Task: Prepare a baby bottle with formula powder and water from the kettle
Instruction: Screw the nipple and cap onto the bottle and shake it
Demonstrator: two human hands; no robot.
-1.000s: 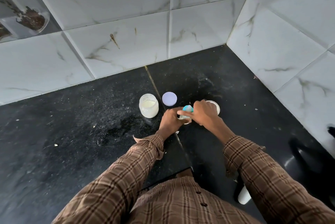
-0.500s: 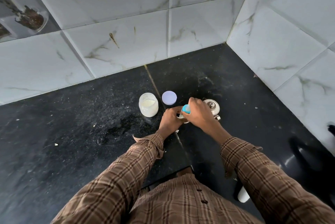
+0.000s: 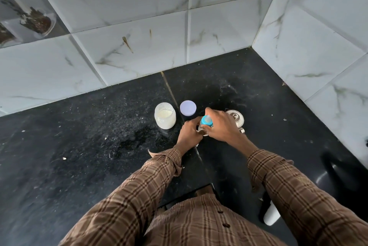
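Powder jar (image 3: 165, 115) sits open on the black bench (image 3: 79, 146), left of the seam, with its pale lid (image 3: 188, 107) lying flat just to its right. Next over, the left hand (image 3: 189, 132) is wrapped around the body of the bottle (image 3: 203, 130), which stands upright on the bench near the middle. Right hand (image 3: 220, 126) comes over the top, fingers curled round the blue teat cap (image 3: 206, 121). Just behind that hand there's a steel kettle (image 3: 236, 119), partly hidden. Both sleeves are brown plaid. Marble-look tiles make up the walls behind and to the right.
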